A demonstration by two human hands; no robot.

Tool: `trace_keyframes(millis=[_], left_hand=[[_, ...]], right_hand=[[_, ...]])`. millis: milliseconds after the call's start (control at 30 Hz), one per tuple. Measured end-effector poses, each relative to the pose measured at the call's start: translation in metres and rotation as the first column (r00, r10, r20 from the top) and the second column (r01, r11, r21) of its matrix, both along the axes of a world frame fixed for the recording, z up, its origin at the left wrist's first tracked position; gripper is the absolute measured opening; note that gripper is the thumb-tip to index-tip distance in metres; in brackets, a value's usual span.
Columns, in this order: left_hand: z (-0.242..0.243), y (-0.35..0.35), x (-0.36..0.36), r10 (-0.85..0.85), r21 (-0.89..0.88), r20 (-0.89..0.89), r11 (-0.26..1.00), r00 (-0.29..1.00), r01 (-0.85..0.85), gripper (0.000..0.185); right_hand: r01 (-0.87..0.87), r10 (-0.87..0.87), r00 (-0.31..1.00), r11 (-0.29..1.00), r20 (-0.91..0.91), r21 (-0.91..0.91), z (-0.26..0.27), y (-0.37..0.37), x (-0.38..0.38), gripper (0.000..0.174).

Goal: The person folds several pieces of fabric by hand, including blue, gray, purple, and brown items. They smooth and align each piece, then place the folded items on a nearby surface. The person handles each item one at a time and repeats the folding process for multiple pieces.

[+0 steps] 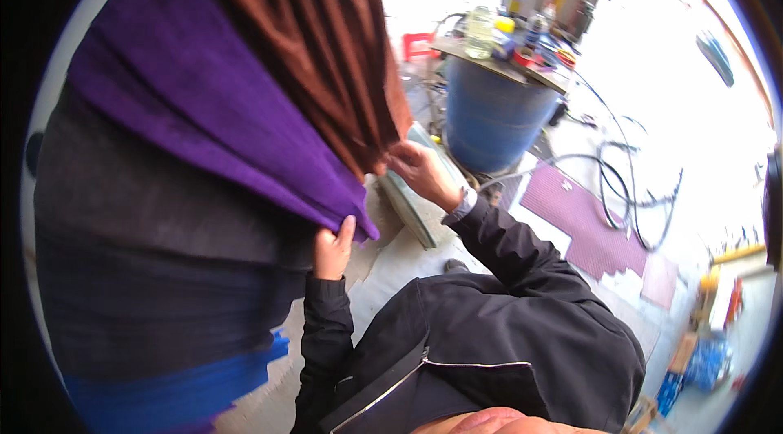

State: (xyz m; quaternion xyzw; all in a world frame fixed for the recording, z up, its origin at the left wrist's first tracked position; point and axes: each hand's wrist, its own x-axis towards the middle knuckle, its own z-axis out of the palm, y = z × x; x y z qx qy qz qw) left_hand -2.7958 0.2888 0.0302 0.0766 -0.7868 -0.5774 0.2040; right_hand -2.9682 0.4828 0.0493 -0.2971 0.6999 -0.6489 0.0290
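A brown cloth [324, 48] hangs in long folds at the upper left, and my right hand [423, 172] pinches its lower corner. Below it lies a purple cloth [202, 97], whose corner my left hand [333, 250] grips with the thumb on top. Dark grey cloth [153, 183] and black cloth [171, 293] hang beneath the purple one. At the bottom left shows a blue cloth [165, 391]. What holds the cloths up is hidden.
A blue barrel [495, 116] carries a board [501, 67] with bottles, tape and tools. Black hose [618, 189] coils over a purple mat [569, 214]. A greenish slab [407, 214] lies near my right hand. Blue packs [706, 363] and boxes stand at the lower right.
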Motion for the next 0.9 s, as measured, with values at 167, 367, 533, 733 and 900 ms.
trace_keyframes(millis=[167, 367, 533, 733, 900], left_hand=[[-0.003, 0.029, 0.0, 0.027, 0.009, 0.114, 1.0, 0.993, -0.028, 0.022], [-0.024, 0.07, -0.002, 0.312, -0.077, 0.054, 0.949, 0.949, -0.307, 0.027], [-0.034, 0.099, 0.025, 0.394, -0.158, 0.082, 0.912, 0.915, -0.378, 0.027], [-0.028, 0.106, 0.071, 0.598, -0.127, 0.018, 0.796, 0.801, -0.592, 0.031], [-0.001, 0.104, 0.097, 0.647, -0.061, 0.008, 0.761, 0.762, -0.646, 0.034]], right_hand=[[-0.388, 0.364, 0.919, 0.904, 0.152, 0.178, -0.025, -0.014, 0.023, 0.046], [-0.67, 0.645, 0.688, 0.74, 0.333, -0.052, -0.043, -0.014, 0.02, 0.062], [-0.844, 0.815, 0.506, 0.535, 0.28, -0.032, -0.055, -0.024, 0.008, 0.076], [-0.879, 0.858, 0.44, 0.472, 0.267, -0.066, -0.078, -0.055, 0.025, 0.082], [-0.898, 0.888, 0.429, 0.439, 0.165, -0.028, -0.077, -0.073, 0.038, 0.073]])
